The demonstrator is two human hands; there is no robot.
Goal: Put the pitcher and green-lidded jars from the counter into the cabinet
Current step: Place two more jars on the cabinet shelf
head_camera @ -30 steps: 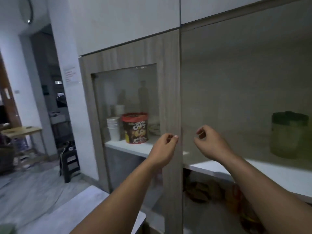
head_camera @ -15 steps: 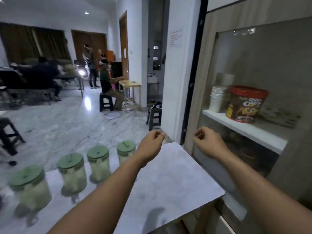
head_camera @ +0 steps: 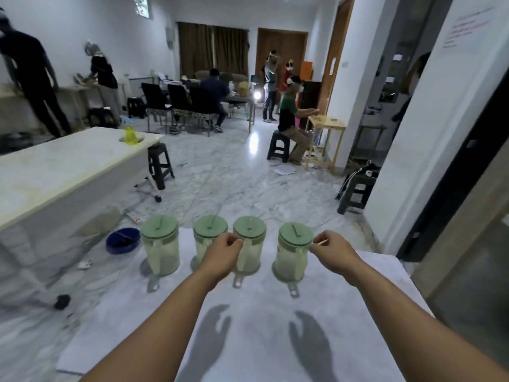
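Left hand [head_camera: 223,250]: bare, loosely curled, fingers bent inward, holding nothing; raised above the counter, in front of the gap between the second and third jars.
Right hand [head_camera: 332,250]: bare, loosely curled, thumb and forefinger close together, nothing gripped; just beside the rightmost jar's lid, contact not certain.
Rightmost jar [head_camera: 292,256]: translucent plastic with round pale-green lid, upright on the counter, near the right hand.
Third jar [head_camera: 249,244]: same translucent body and green lid, upright, partly covered by the left hand.
Second jar [head_camera: 210,235]: same kind, upright, lower part hidden behind the left hand.
Leftmost jar [head_camera: 159,250]: same kind, upright, well apart from both hands.
Jar row: four in a line along the counter's far edge.
Counter [head_camera: 253,332]: pale grey marbled slab, shadows of both hands on its near part.
Cabinet [head_camera: 468,244]: wood-framed, at the right edge, only partly in view.
Floor [head_camera: 234,183]: pale marble, with a blue round bowl [head_camera: 122,239] left of the jars.
Background: several people, black chairs and stools, well apart.
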